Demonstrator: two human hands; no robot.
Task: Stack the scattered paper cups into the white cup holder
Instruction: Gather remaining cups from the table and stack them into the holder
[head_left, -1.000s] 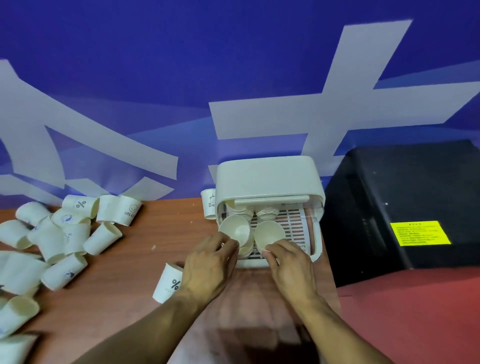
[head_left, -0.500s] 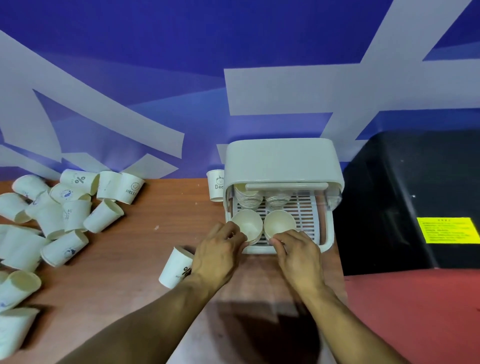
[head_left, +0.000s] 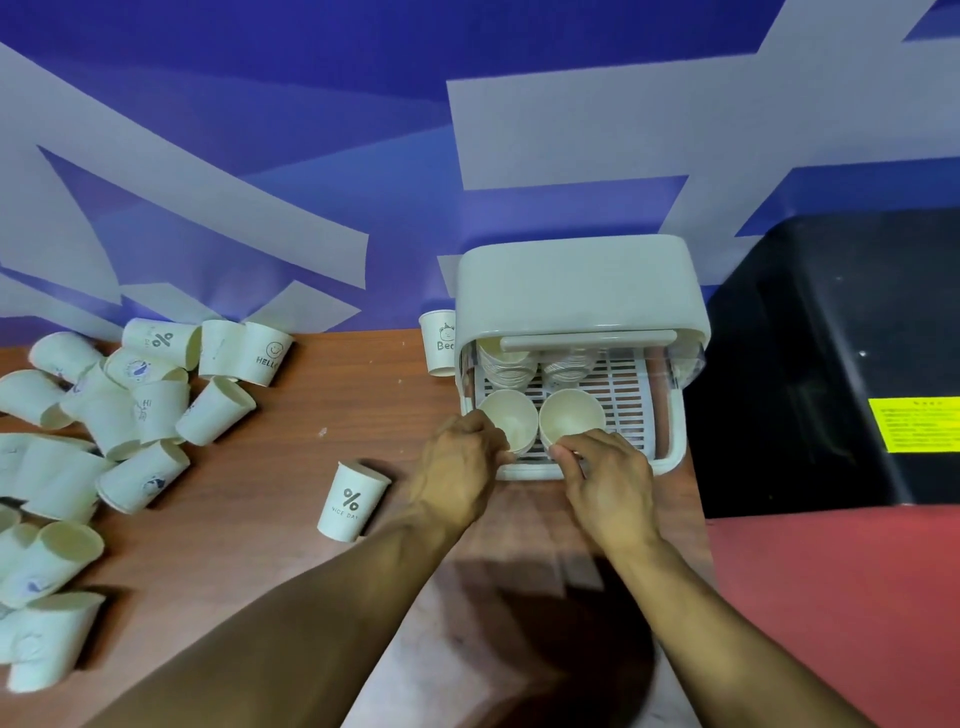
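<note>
The white cup holder (head_left: 579, 286) stands at the table's back right, lid raised, slatted tray exposed. Two cup stacks sit upright at the tray's front. My left hand (head_left: 460, 467) pinches the rim of the left stack (head_left: 511, 418). My right hand (head_left: 608, 478) pinches the rim of the right stack (head_left: 571, 415). Two more stacks (head_left: 537, 364) lie further back under the lid. A single "%" cup (head_left: 350, 501) stands upside down left of my left hand. Several loose cups (head_left: 130, 410) lie scattered on the left.
Another cup (head_left: 440, 343) stands beside the holder's left wall. A black box (head_left: 831, 364) with a yellow label sits right of the holder. The wooden table (head_left: 311, 415) ends at a blue and white wall behind; a red surface (head_left: 831, 597) lies to the right.
The view has tilted down and shifted. Both hands stay at the front cup stacks in the tray, fingers now closer on the rims.
</note>
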